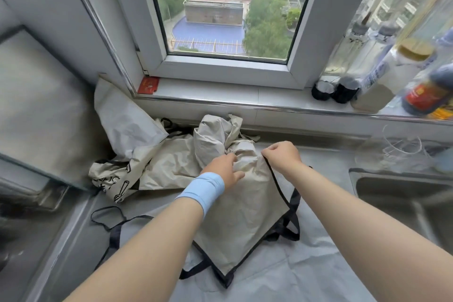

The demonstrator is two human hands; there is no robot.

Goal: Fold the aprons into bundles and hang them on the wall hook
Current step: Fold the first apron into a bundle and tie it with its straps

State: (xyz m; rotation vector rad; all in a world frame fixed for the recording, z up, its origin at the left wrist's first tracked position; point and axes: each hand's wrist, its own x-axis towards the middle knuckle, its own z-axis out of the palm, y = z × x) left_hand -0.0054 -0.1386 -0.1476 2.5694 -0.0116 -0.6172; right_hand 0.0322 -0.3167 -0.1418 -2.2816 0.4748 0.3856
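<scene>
A beige apron [247, 206] with black trim and black straps lies partly folded on the counter in front of me. My left hand [224, 167], a light blue band at its wrist, rests on the apron's upper part with fingers curled into the fabric. My right hand [282, 152] pinches the black-trimmed upper right edge. Behind it, a second beige apron [220, 135] lies crumpled by the wall. A third, printed with black drawings [117, 179], spreads to the left. No wall hook is in view.
A steel sink [404, 193] sits at the right. Bottles and jars [382, 76] crowd the window sill's right end, with a red card [148, 84] at its left. A white sheet [282, 272] covers the counter. A grey panel [36, 105] stands at the left.
</scene>
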